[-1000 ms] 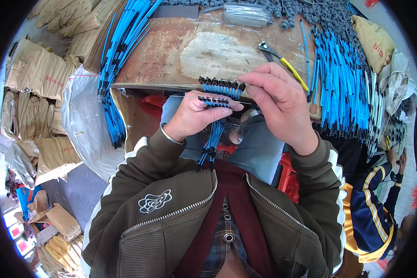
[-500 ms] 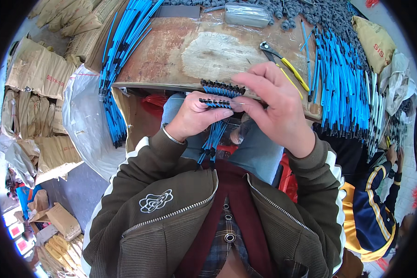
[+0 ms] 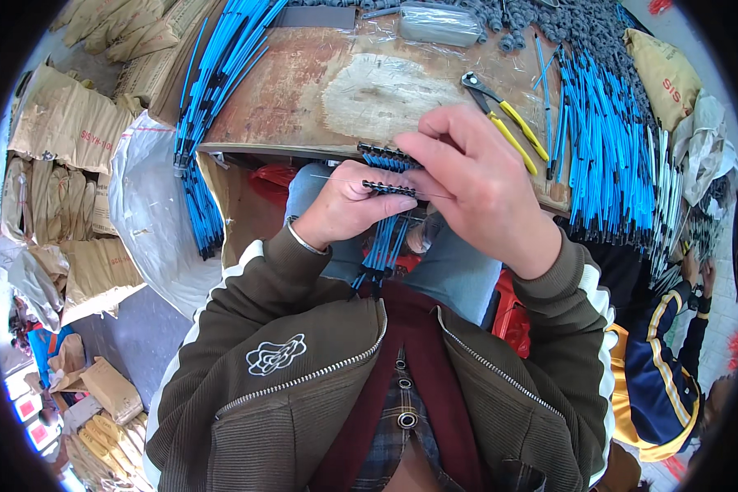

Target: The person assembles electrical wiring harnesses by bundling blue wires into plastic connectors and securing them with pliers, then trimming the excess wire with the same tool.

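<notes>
Between my hands are thin blue tubes with black ends, lined up in two rows; the nearer row [image 3: 389,189] lies under my left thumb. My left hand [image 3: 336,203] is closed round these tubes. A thin straight wire [image 3: 330,178] runs along the nearer row and sticks out at both sides. At the right end of the rows, my right hand [image 3: 482,190] is bent with its fingertips closed on the tubes; exactly what the tips pinch is partly hidden. The lower lengths of the blue tubes [image 3: 384,246] hang down in front of my lap.
On the worn wooden table [image 3: 279,98] lie yellow-handled pliers [image 3: 508,123], a clear plastic box [image 3: 439,24] and a heap of grey parts [image 3: 582,33]. Blue tube bundles lie at left [image 3: 213,90] and right [image 3: 603,148]. A co-worker's sleeve [image 3: 664,353] shows at right.
My right hand has shifted slightly left and its fingers now cover more of the rows' right end. The wire and nearer row have tilted, right end lower. My left hand stays in place.
</notes>
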Tool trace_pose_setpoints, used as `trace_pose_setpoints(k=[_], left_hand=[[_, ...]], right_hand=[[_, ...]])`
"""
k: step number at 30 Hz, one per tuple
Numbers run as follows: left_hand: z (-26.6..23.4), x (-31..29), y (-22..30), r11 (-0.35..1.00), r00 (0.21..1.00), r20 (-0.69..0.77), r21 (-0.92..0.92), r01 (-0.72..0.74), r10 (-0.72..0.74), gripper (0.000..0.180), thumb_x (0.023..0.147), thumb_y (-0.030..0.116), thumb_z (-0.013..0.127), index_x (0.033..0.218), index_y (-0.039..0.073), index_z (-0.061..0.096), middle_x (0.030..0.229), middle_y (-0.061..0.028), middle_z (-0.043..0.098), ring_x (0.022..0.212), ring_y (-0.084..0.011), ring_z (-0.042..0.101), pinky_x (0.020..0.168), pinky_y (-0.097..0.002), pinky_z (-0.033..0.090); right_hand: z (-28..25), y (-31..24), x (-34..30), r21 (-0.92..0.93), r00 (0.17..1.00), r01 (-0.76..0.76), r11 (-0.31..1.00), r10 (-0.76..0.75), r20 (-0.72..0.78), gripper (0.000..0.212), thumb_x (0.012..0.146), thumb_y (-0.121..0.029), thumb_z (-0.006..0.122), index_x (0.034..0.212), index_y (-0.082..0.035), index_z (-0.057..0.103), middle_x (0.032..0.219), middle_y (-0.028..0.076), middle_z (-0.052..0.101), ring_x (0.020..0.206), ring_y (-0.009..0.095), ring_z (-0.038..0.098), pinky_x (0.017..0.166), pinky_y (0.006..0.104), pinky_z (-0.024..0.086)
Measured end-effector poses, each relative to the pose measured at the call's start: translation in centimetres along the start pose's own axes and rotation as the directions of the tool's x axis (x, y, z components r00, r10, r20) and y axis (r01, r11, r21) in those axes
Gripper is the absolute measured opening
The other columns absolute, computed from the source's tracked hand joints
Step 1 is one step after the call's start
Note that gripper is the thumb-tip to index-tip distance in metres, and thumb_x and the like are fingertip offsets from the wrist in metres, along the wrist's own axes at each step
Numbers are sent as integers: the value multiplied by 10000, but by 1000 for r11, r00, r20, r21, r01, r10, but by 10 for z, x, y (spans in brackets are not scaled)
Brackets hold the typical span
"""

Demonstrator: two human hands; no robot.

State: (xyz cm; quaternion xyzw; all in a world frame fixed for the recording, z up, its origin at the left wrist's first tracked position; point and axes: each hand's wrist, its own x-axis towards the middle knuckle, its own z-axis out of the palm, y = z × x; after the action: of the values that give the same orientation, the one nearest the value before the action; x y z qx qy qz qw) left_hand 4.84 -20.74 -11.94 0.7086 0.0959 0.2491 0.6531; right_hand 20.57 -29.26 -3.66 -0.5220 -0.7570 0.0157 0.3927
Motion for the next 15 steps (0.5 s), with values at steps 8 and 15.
trace_pose_setpoints(k=[8, 15], left_hand=[[6, -3, -2, 959, 994, -29, -270, 91, -103, 175, 785, -4, 631, 958, -16, 656, 924, -57, 659, 852, -101, 591, 774, -261, 480], [5, -2, -16, 977, 989, -65, -180, 118, -131, 196, 797, -9, 614, 991, -19, 637, 953, -69, 655, 897, -123, 593, 820, -269, 472]], right_hand=[[6, 9, -2, 113, 999, -34, 993, 37, -22, 308, 652, 43, 676, 948, -5, 604, 899, 104, 550, 785, 249, 561, 644, 313, 460], [2, 7, 5, 47, 986, 115, 992, -109, -122, 237, 679, 27, 668, 905, 7, 599, 890, 110, 564, 760, 255, 564, 643, 317, 458]])
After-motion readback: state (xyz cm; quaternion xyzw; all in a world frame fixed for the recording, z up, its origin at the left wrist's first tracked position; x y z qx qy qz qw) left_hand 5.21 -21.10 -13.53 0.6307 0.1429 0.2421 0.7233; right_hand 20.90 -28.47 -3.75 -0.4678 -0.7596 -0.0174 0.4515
